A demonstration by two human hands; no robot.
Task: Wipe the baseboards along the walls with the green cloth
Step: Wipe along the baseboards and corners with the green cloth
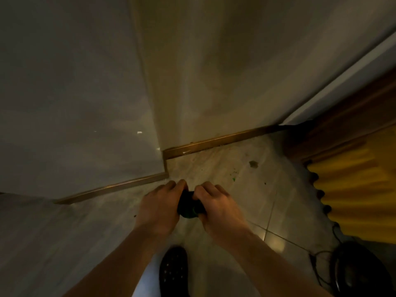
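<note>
Both hands, left hand (pixel 159 207) and right hand (pixel 216 207), clench a bunched dark green cloth (pixel 188 207) above the pale tiled floor (pixel 225 168), seemingly regripping it. Next, lower it onto the far brown wooden baseboard (pixel 214 141) near the corner.

The view is dim and warm-toned, soft all over with slight motion blur. A small bright glare sits on the floor tiles (pixel 275 243) at lower right. The walls (pixel 64 82) carry muddy shadows. Wide-angle distortion bends the baseboard (pixel 225 140) and stretches the edges. The cloth (pixel 189 207) reads nearly black.
</note>
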